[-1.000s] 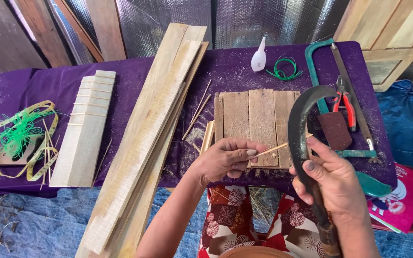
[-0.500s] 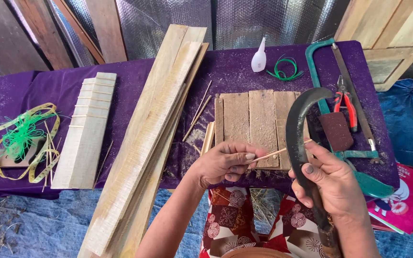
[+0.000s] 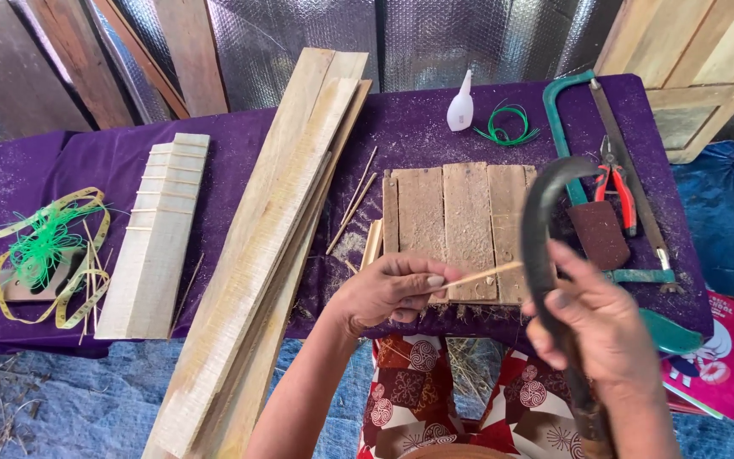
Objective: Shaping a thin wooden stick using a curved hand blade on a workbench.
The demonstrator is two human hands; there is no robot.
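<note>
My left hand point(image 3: 388, 293) pinches a thin bamboo stick point(image 3: 479, 275) that points right, over the near edge of a small slatted wooden board point(image 3: 456, 217). My right hand point(image 3: 605, 336) grips the handle of a dark curved knife point(image 3: 539, 225), whose hooked blade arches up over the board's right side. The stick's tip rests against the blade's inner edge. Both hands are above the purple-covered table point(image 3: 409, 136), close to my patterned lap.
Long wooden planks point(image 3: 278, 242) lie diagonally at centre. A stack of pale slats point(image 3: 159, 234), a yellow tape measure with green cord point(image 3: 40, 251), a white glue bottle point(image 3: 461, 106), a green wire coil point(image 3: 507, 127), a hacksaw point(image 3: 618, 144), red pliers point(image 3: 615, 183) and a sanding block point(image 3: 598, 234) lie around.
The stick has slid a little along the knife blade, and my right hand with the knife has shifted slightly. Everything on the table is unmoved.
</note>
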